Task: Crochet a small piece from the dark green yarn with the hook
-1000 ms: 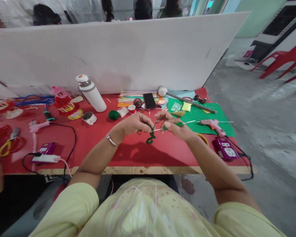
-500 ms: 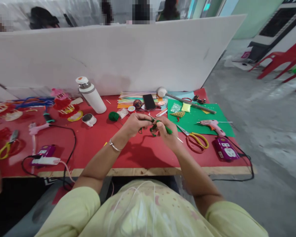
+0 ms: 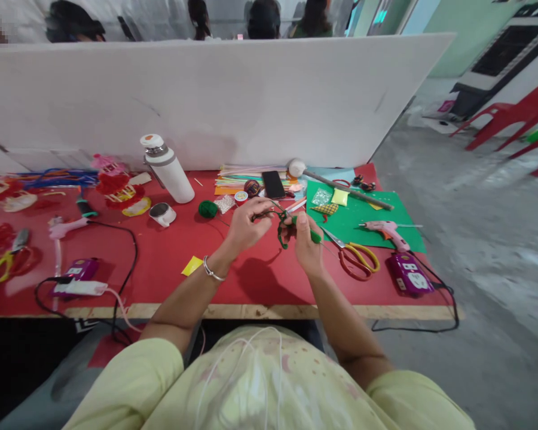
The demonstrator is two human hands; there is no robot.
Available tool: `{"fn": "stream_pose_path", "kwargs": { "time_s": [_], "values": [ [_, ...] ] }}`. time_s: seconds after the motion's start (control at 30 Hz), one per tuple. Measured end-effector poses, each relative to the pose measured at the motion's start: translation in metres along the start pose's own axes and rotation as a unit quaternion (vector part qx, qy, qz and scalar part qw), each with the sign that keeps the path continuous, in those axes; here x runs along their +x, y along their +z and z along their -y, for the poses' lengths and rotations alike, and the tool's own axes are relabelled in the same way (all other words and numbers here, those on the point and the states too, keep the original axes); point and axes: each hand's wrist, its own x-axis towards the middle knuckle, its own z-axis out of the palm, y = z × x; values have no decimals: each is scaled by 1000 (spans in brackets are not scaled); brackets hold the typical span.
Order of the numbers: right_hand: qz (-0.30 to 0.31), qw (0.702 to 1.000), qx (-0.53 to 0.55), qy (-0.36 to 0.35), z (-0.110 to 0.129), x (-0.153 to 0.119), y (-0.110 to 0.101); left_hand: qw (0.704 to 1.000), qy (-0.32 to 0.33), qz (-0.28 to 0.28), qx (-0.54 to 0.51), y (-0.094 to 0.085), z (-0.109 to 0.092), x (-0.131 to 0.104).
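Observation:
My right hand [image 3: 308, 243] is closed around a crochet hook with a green handle [image 3: 314, 236], its metal shaft showing beyond both sides of the fingers. My left hand [image 3: 250, 224], pinched, has dark green yarn [image 3: 275, 205] running over its fingers. Between the hands hangs a small looped piece of dark green crochet [image 3: 283, 232], close to my right fingertips. A ball of green yarn [image 3: 207, 209] lies left of my left hand, its strand leading toward that hand. Scissors with red and yellow handles [image 3: 361, 261] rest right of my right hand.
On the red-covered table [image 3: 161, 269] stand a white flask [image 3: 173, 179] and a cup [image 3: 162, 215]. A phone [image 3: 273, 184] lies behind my hands. Right are a green sheet [image 3: 349, 224], a pink glue gun [image 3: 388, 232] and a purple power block [image 3: 410, 275]. A white board [image 3: 251, 107] closes the back.
My hands have moved a little apart, and the yarn between them now spans upward from the left fingers. The crochet piece shows more fully, and a yellow packet by my left wrist has come into view.

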Motion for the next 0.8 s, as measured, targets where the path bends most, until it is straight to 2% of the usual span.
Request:
{"fn": "stream_pose_path", "kwargs": {
  "time_s": [0.13,0.23,0.43,0.53,0.67,0.8],
  "values": [
    [-15,1000,9,8,-2,-1,2,991,-82,4,-101,-3,2,-1],
    [-13,1000,8,12,-3,-1,3,985,-114,-23,-130,-3,1,-1],
    [-30,999,28,24,-4,0,8,997,-36,-24,-65,-4,-3,1],
    [-40,997,46,38,-5,1,10,998,-6,-44,-38,-4,-2,1],
    [-44,996,63,46,-8,2,12,995,50,-74,50,-5,1,1],
    [-43,995,76,54,-11,6,13,991,56,-71,96,-8,2,4]
  ]
}}
